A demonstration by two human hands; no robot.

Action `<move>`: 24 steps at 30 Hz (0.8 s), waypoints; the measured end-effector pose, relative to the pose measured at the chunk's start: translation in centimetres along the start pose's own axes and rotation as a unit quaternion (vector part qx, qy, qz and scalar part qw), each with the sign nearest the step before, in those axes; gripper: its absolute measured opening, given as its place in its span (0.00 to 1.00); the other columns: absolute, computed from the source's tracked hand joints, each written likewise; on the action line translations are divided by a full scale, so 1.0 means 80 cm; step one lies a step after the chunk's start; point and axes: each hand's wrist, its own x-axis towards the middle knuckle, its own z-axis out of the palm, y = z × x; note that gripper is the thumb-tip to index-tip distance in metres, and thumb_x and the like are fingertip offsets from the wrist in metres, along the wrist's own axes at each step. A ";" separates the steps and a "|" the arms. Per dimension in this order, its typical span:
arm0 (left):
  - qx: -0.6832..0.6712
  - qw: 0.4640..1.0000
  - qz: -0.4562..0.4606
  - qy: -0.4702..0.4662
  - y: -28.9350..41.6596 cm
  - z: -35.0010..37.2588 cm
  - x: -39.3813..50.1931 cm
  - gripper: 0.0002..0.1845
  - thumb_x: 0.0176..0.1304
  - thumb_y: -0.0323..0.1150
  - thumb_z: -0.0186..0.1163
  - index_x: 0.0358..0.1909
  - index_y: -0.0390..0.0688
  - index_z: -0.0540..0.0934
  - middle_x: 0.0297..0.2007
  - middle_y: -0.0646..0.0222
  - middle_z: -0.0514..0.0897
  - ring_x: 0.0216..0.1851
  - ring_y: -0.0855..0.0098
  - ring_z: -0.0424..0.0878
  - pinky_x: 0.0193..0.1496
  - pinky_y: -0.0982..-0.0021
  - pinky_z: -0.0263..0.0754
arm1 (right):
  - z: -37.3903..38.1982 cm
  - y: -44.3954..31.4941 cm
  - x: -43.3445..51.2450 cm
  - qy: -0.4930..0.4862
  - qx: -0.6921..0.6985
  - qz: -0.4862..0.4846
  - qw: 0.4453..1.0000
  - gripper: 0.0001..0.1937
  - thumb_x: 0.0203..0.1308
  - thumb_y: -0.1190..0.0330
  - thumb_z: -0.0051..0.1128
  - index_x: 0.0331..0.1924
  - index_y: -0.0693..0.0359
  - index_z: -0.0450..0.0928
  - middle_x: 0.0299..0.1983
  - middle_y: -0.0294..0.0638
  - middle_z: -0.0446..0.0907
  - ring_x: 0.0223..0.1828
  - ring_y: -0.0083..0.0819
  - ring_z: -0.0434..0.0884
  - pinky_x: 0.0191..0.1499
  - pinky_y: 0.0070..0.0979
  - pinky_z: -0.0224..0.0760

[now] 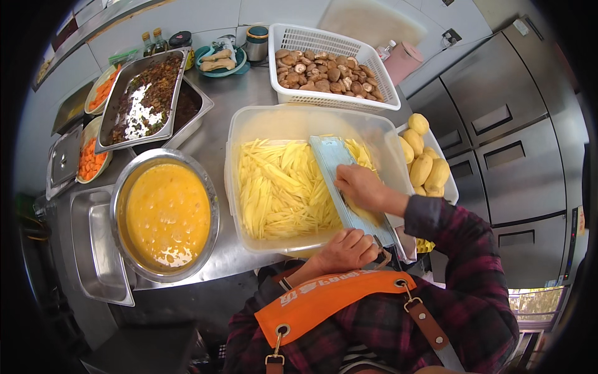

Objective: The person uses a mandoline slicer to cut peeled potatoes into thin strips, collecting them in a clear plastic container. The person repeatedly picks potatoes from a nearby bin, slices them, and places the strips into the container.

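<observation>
A light-blue mandoline slicer (329, 161) slants across a translucent plastic tub (237, 205), its near end over the front rim. Beneath it lies a heap of yellow potato strips (280, 187). My right hand (363, 186) presses down on the slicer's middle, curled over a potato (369, 213) that shows only partly below the palm. At the tub's front rim, my left hand (348, 248) is closed around the slicer's near end; the fingers hide the exact grip.
Peeled potatoes (422, 169) fill a white container to the right. Behind the tub stands a white basket (334, 35) of mushrooms. A steel bowl of beaten egg (168, 210), an upper steel pan (175, 112) of chopped food and an uncovered steel pan (100, 233) are left. Steel refrigerator doors (523, 173) stand right.
</observation>
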 end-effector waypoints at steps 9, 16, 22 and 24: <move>0.011 1.000 0.003 -0.022 0.000 -0.004 0.004 0.09 0.59 0.40 0.61 0.34 0.51 0.71 0.33 0.76 0.76 0.37 0.73 0.76 0.40 0.72 0.69 | 0.022 0.021 0.024 0.074 -0.033 0.025 0.996 0.09 0.66 0.66 0.50 0.39 0.64 0.66 0.33 0.55 0.77 0.38 0.57 0.76 0.40 0.48 0.69; 0.006 0.999 0.005 -0.036 -0.003 -0.013 0.007 0.07 0.56 0.36 0.58 0.35 0.50 0.72 0.34 0.75 0.75 0.38 0.73 0.76 0.40 0.71 0.69 | 0.042 0.067 0.123 0.092 -0.072 0.048 0.992 0.11 0.67 0.63 0.49 0.37 0.64 0.68 0.33 0.57 0.77 0.38 0.59 0.76 0.41 0.48 0.68; 0.001 1.000 0.010 -0.008 -0.004 -0.007 0.001 0.08 0.57 0.36 0.58 0.36 0.50 0.72 0.33 0.74 0.75 0.37 0.72 0.75 0.39 0.71 0.68 | 0.011 0.018 0.042 -0.020 -0.027 0.003 0.999 0.11 0.66 0.62 0.50 0.35 0.62 0.70 0.30 0.53 0.79 0.35 0.57 0.78 0.38 0.49 0.69; -0.005 1.000 0.007 -0.001 -0.002 -0.002 0.000 0.08 0.57 0.36 0.58 0.37 0.50 0.72 0.33 0.74 0.75 0.37 0.72 0.75 0.39 0.71 0.68 | 0.001 -0.001 0.002 -0.001 -0.022 -0.027 0.999 0.10 0.66 0.63 0.51 0.35 0.61 0.69 0.28 0.53 0.78 0.34 0.57 0.77 0.38 0.48 0.69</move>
